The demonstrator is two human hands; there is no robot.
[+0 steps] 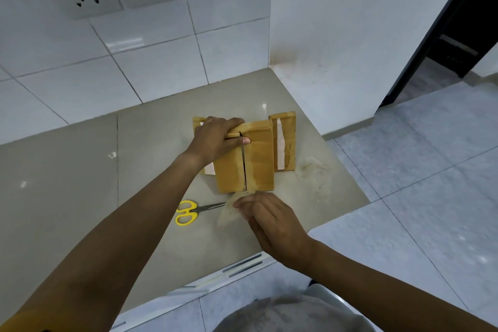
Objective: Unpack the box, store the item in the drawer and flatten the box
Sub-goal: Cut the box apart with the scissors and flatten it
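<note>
Head view. The box (245, 162) lies on the tabletop (151, 148), flaps splayed. The left hand (215, 140) presses on its far end, fingers closed over a flap; the right hand (272, 221), just before the box, pinches peeled tape (229, 213) beside the scissors (188, 211). Risk: pulling tape may drag the box if the left hand slackens.

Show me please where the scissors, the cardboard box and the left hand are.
scissors (188, 211): head view, on the yellow handles.
cardboard box (258, 162): head view, on the right top flap.
left hand (215, 140): head view, on the back of the hand.
</note>
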